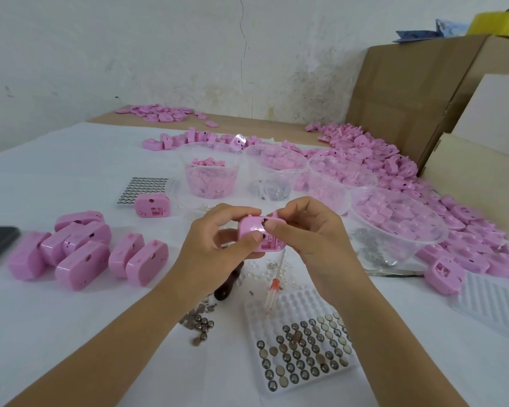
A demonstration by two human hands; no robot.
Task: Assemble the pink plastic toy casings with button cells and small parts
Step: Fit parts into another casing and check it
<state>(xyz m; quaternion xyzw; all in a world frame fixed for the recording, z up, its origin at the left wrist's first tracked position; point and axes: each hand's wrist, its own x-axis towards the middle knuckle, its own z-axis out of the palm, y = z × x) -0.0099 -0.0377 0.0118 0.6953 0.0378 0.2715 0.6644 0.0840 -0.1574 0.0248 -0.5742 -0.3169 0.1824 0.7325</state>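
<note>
Two hands share one casing (251, 227), which appears lifted clear of the table at mid-frame. Its open side is turned up toward the camera, presumably so the inner compartment can be seen while it is filled. Left hand (218, 235): fingers curled under and round the shell, thumb laid across its face; a firm hold, serving as the vise. Right hand (306, 236): thumb and forefinger closed in a pinch at the casing's right edge, by the opening. Whether a small part sits between the tips I cannot tell. Judged step: seating or pressing something into the compartment. Supplies lie within short reach, which looks deliberate. The cell tray (300, 304) is nearest the body, its far rows empty, with loose cells (202, 323) just left of it. The screwdriver (272, 289) lies across the tray's far edge, directly below the hands. Closed casings (83, 254) are grouped well to the left, likely the done pile. Tubs (185, 163) of pink parts stand in a row beyond the hands, and a pink heap (379, 160) runs along the right. Surface: white sheet (56, 348) over a table, brown board showing at the far edge. Room: stained white wall (159, 54) with a vertical crack; cardboard boxes (409, 92) at far right.
</note>
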